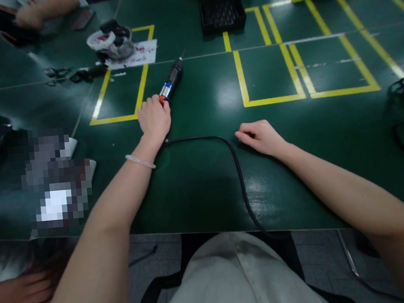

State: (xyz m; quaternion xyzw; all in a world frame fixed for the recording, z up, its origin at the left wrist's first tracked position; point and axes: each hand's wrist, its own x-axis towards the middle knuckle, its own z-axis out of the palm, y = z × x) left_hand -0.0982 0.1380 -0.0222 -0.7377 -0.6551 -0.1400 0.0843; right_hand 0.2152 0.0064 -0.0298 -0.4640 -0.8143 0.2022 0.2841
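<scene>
Driver [173, 76] is gripped by its tail in the left hand [154, 117], upper middle of frame — cord [239, 172] best left slack. Right hand [262, 136] is loosely curled, mid-right, nothing visibly held.

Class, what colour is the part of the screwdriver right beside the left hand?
Orange; the screwdriver shows best in the head view, the only one.

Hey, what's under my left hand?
Your left hand covers the rear of a power screwdriver, whose front shows beyond it. A black cable emerges beside the wrist; whether they connect is hidden.
</scene>
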